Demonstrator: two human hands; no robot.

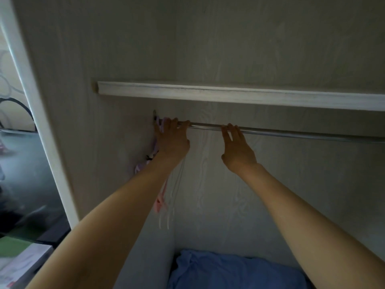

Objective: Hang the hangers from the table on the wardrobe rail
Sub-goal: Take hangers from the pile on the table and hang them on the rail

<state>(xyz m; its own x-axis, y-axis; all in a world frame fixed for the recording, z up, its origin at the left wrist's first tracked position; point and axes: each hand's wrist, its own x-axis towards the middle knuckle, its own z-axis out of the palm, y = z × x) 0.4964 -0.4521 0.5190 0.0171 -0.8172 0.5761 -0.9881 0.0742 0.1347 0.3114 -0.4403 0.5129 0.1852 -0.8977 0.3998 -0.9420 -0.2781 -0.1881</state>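
Observation:
A metal wardrobe rail (291, 132) runs under a pale shelf (229, 94). Several hangers (160, 201), purple, pink and thin white, hang at the rail's left end against the side wall. My left hand (173, 140) is at that end, its fingers curled over the rail where the hanger hooks sit; a purple hook (159, 124) shows just left of the fingers. The other hooks are hidden behind the hand. A little to the right, my right hand (237, 149) touches the rail with straight fingertips and holds nothing.
The wardrobe's left side wall (93, 142) and white frame (41, 132) stand close on the left. A blue fabric bundle (229, 272) lies on the wardrobe floor. Boxes (18, 259) sit at the lower left, outside the wardrobe.

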